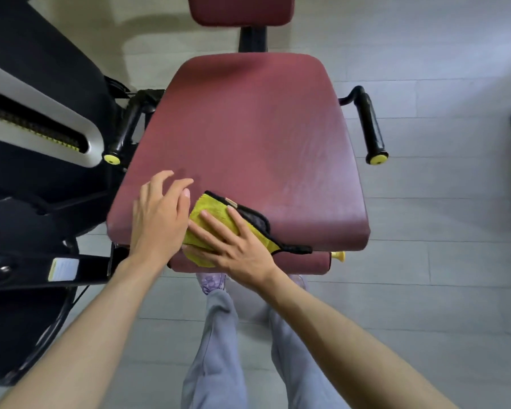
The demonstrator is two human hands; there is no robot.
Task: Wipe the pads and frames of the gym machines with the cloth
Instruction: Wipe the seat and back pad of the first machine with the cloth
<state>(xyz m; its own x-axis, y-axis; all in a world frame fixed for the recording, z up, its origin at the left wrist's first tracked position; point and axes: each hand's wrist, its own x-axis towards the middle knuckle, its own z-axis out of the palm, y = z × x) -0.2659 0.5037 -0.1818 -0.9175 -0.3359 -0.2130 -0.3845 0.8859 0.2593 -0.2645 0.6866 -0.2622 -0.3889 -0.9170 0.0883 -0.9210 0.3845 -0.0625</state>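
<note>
A maroon seat pad (248,128) of a gym machine fills the middle of the view. A yellow cloth (210,214) with a black border lies on the pad's front edge. My right hand (236,249) presses flat on the cloth with straight fingers. My left hand (160,214) rests on the pad just left of the cloth, its fingers relaxed and slightly bent, its fingertips next to the cloth's upper corner. A second maroon pad (241,8) stands at the top. A smaller maroon pad (301,262) sits under the seat's front edge.
Black handles with yellow end caps flank the seat, one on the left (124,128) and one on the right (370,125). The black and white machine body (33,113) is at the left. Grey floor (440,261) lies around. My legs and shoes (213,283) are below.
</note>
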